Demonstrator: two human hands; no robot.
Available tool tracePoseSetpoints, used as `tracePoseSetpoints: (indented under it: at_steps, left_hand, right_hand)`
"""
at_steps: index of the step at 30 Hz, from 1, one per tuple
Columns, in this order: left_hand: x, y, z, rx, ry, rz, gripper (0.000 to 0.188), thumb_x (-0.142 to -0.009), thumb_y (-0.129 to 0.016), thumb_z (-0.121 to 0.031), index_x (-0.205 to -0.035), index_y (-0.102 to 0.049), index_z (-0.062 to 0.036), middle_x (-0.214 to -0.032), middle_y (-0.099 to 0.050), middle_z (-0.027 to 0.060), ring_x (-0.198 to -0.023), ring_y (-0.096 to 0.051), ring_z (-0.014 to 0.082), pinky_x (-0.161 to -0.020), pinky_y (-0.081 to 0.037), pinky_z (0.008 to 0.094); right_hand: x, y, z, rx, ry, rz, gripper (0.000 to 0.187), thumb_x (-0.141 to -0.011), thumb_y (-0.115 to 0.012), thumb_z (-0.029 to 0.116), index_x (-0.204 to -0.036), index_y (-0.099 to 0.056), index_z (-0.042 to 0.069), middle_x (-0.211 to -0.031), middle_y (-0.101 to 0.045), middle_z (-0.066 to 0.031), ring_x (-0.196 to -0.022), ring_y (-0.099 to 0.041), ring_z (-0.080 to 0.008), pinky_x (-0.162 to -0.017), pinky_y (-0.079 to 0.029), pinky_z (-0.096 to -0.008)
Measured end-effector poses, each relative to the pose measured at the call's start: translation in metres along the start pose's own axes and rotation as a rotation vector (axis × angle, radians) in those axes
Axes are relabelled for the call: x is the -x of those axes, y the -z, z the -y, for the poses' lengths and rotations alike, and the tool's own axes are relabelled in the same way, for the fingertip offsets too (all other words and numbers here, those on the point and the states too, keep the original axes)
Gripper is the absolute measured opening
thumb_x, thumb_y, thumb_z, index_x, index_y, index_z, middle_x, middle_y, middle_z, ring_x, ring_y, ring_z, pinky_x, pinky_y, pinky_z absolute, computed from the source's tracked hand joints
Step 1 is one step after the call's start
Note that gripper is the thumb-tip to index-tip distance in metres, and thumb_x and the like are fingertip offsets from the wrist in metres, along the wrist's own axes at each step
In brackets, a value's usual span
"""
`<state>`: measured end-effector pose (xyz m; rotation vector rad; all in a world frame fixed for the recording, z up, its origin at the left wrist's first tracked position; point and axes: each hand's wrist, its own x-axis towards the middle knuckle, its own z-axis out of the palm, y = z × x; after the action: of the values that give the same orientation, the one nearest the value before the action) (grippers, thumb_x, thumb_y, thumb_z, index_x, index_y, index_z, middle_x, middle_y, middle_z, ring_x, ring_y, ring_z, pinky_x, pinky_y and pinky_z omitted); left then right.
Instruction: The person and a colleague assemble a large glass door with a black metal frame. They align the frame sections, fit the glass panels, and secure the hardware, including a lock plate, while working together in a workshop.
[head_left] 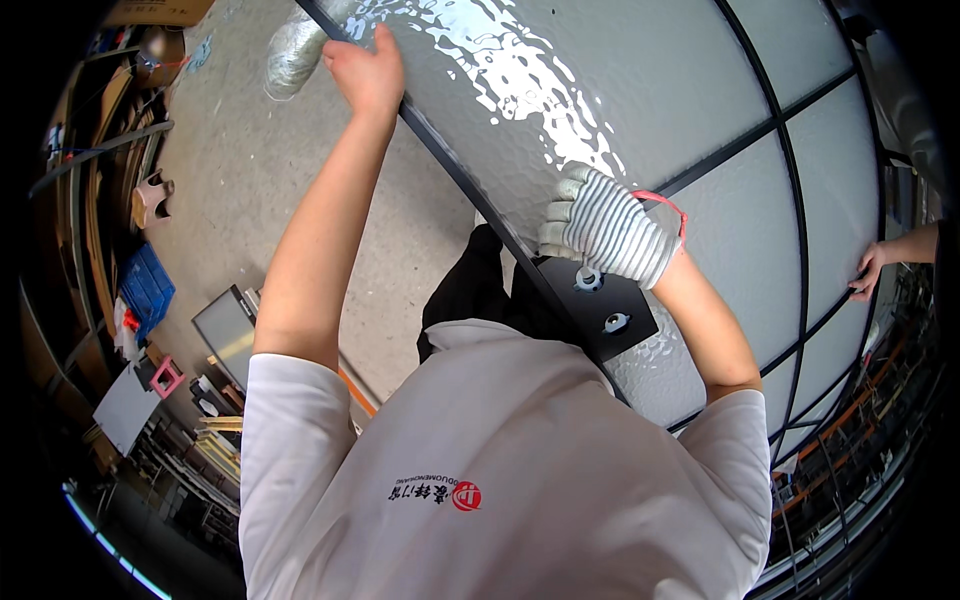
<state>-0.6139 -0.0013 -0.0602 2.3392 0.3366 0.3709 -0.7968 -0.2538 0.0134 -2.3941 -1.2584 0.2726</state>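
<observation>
Large door panel of rippled frosted glass in a thin black metal frame (pixel 700 110) lay flat in front of the person, filling the upper right of the view. Its near long edge ran diagonally from upper left down to lower right, past a black rectangular lock plate with two round holes (pixel 605 305).

Left hand (pixel 365 70), bare, was closed over that edge at its far upper-left end, arm fully stretched. Right hand (pixel 605 235), in a white-and-grey striped knit glove, lay fingers curled on the glass beside the edge, just above the plate; probably gripping the frame, but the fingertips were hidden. Right hand was much the nearer to the body.

Another person's hand (pixel 868 270) touched the panel's far right edge.
</observation>
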Motion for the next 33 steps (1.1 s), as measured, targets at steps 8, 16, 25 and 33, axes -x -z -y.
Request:
tracePoseSetpoints:
  at_steps: [8, 16, 25, 33]
  left_hand:
    - [0.000, 0.002, 0.001, 0.021, 0.023, 0.018, 0.060, -0.080, -0.067, -0.029, -0.104, -0.040, 0.0181, -0.112, -0.047, 0.0343, -0.106, -0.049, 0.0441, -0.093, -0.041, 0.0445]
    - [0.000, -0.002, 0.000, 0.008, -0.053, -0.056, 0.060, -0.080, -0.068, -0.030, -0.103, -0.043, 0.0196, -0.107, -0.052, 0.0347, -0.102, -0.054, 0.0433, -0.091, -0.043, 0.0447]
    - [0.003, 0.000, 0.000, 0.009, -0.051, -0.083, 0.058, -0.080, -0.069, -0.030, -0.102, -0.047, 0.0188, -0.106, -0.055, 0.0333, -0.102, -0.056, 0.0423, -0.090, -0.043, 0.0446]
    - [0.002, -0.001, -0.001, 0.009, -0.026, -0.072, 0.060, -0.080, -0.069, -0.030, -0.105, -0.045, 0.0190, -0.110, -0.054, 0.0336, -0.103, -0.055, 0.0432, -0.091, -0.043, 0.0448]
  right_hand:
    - [0.004, -0.009, -0.001, -0.150, -0.004, -0.126, 0.012, -0.079, -0.058, 0.026, -0.074, -0.062, 0.016, -0.071, -0.054, 0.0024, -0.080, -0.053, -0.0165, -0.076, -0.042, -0.0312]
    - [-0.004, 0.005, 0.007, -0.003, -0.024, 0.038, 0.016, -0.079, -0.059, 0.028, -0.073, -0.062, 0.014, -0.072, -0.054, 0.0010, -0.080, -0.053, -0.0174, -0.076, -0.042, -0.0315]
    - [0.001, 0.005, -0.007, -0.265, 0.009, -0.095, 0.016, -0.081, -0.059, 0.029, -0.075, -0.062, 0.014, -0.070, -0.054, 0.0005, -0.079, -0.050, -0.0193, -0.077, -0.041, -0.0338]
    - [-0.006, 0.003, 0.002, 0.014, -0.046, -0.008, 0.015, -0.079, -0.058, 0.030, -0.072, -0.062, 0.016, -0.071, -0.054, 0.0022, -0.079, -0.053, -0.0165, -0.076, -0.042, -0.0310]
